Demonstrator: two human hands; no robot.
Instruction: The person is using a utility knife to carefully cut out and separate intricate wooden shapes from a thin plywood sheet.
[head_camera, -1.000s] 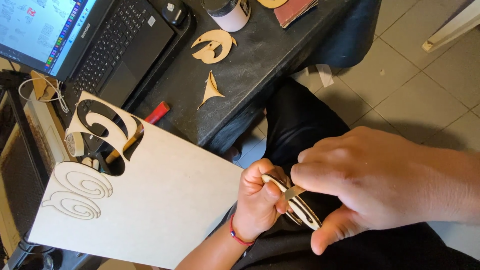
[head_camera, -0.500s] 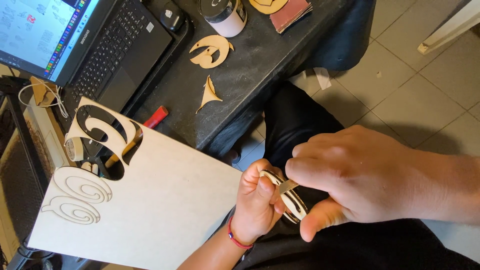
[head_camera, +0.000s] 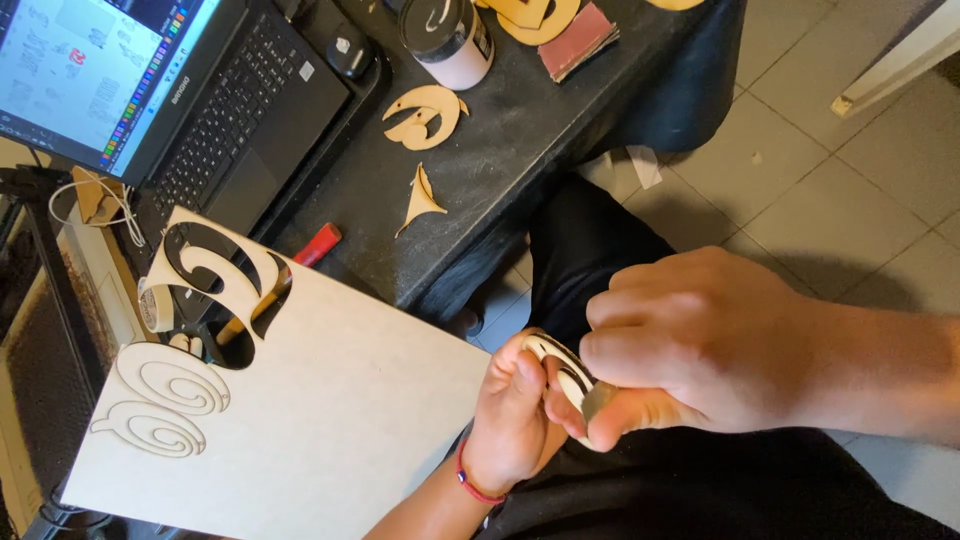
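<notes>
My left hand (head_camera: 515, 415) and my right hand (head_camera: 690, 345) meet over my lap, both gripping a small flat wooden cutout piece (head_camera: 558, 368) with curved slots. My right hand covers most of it from the right; my left thumb presses its left edge. A red band circles my left wrist. Just left of my hands lies a large thin wooden sheet (head_camera: 330, 430) with a curly shape cut out of it and spiral outlines scored near its lower left corner.
A dark table (head_camera: 530, 130) holds an open laptop (head_camera: 170, 100), a black-lidded jar (head_camera: 447, 38), two loose wooden cutouts (head_camera: 425, 115), sandpaper (head_camera: 580, 40) and a red marker (head_camera: 316, 245). A tape roll (head_camera: 155, 303) sits under the sheet. Tiled floor lies to the right.
The camera view has shifted slightly. My right hand has slid a little over the cutout piece while both hands keep hold of it; the sheet stays put.
</notes>
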